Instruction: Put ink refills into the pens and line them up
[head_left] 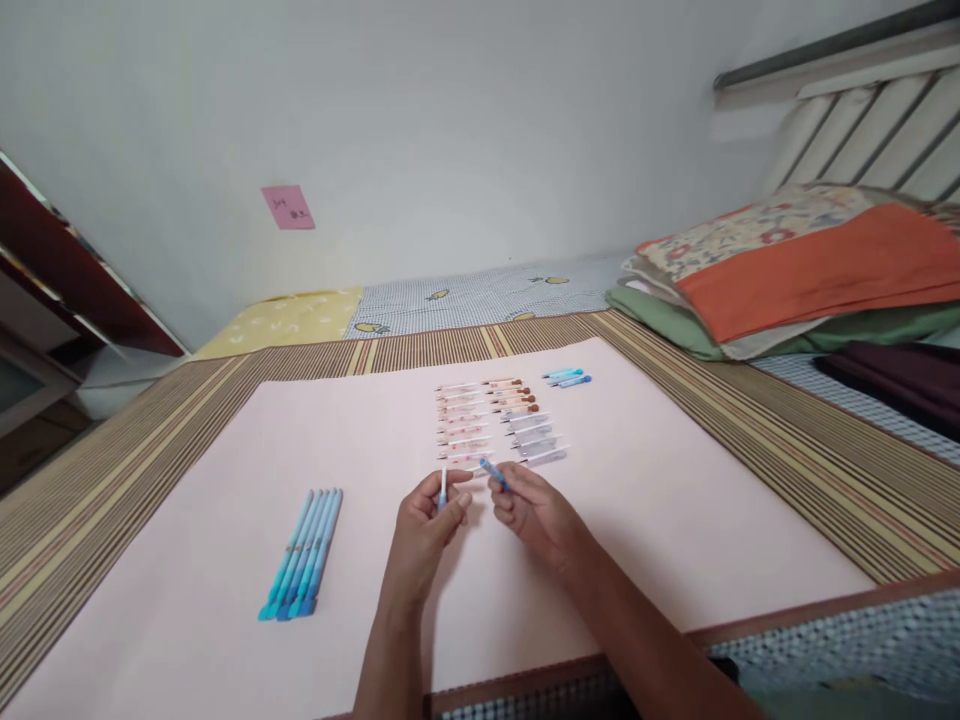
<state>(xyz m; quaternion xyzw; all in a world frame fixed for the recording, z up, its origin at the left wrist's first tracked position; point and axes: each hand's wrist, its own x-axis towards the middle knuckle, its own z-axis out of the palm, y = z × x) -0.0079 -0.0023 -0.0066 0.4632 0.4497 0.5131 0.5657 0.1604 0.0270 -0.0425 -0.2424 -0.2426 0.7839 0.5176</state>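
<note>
My left hand [429, 515] is closed around a slim pen piece [443, 484], white at the top and blue lower down, held upright. Just to its right, my right hand [541, 510] grips a light blue pen piece [491, 471] tilted up to the left. The two pieces are apart. Beyond my hands lie rows of pens with dark points facing left: pink-and-white ones [463, 429], brown-ended ones [514, 396] and greyish ones [536, 436]. Farther right are a few blue pens [568, 379]. Several long blue pens [306, 550] lie side by side at left.
A pale pink sheet [210, 520] covers much of the striped mat [135, 440]. Folded bedding with an orange border [825, 270] is piled at the right. A pink note [289, 207] is stuck on the wall [465, 130] behind.
</note>
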